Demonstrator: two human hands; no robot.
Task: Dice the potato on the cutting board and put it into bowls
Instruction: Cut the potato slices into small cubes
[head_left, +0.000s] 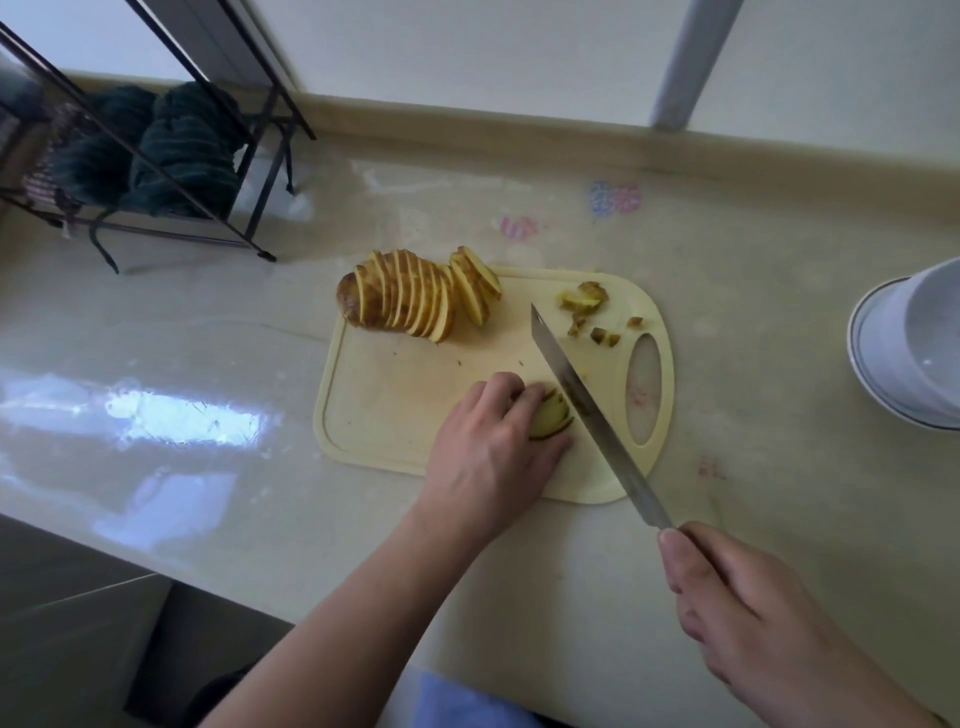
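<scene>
The table (156, 332) is pale, glossy stone with window light glaring off its left half, and it runs back to a low raised lip under a white wall, where a grey post (685, 62) stands at the far right. On the far left a black wire rack (156, 156) holds dark green cloths (176, 140). A cream cutting board (395, 395) lies in the middle, its oval handle hole to the right, its near edge well back from the table's near edge. At the board's far left corner sits the sliced potato (400, 299), slices fanned upright, its end hanging just over the board's rim. Small diced bits (589, 312) lie at the far right of the board. The left hand (493, 447) presses curled fingers onto a few potato slices (553, 415) near the board's near right, its grip holding them down. The right hand (753, 608) has its grip closed round the handle of a knife (587, 405), the blade slanting across the board just right of those slices. White stacked bowls (914, 348) sit at the right edge, well apart from the board, with bare table between. Faint pink and blue marks dot the table beyond the board
</scene>
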